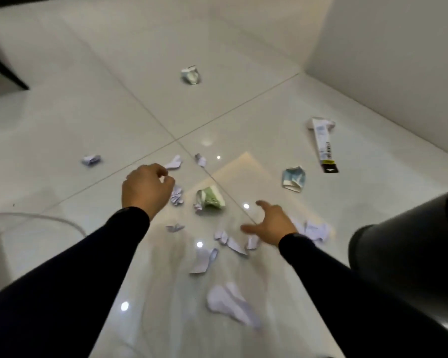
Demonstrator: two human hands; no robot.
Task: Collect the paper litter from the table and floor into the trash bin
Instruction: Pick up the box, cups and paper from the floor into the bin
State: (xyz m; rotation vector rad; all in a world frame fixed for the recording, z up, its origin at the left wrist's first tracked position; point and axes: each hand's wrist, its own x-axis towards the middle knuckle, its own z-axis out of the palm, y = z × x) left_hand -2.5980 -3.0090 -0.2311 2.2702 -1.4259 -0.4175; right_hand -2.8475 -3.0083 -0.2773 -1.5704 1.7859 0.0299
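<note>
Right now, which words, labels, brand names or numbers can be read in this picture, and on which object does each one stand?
No text can be read.
Flattened long box: dark print runs along its side, too blurred to read.
Crumpled green carton, blue carton, far carton: coloured print, no legible letters.
White paper scraps: no print visible.

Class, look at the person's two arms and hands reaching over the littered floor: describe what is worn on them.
Both arms wear long, close-fitting sleeves of a very dark, navy-to-black fabric that end at the wrists. The left hand and right hand are bare: no gloves, and no rings or watch can be seen. The sleeves show no clear markings or logos.
</note>
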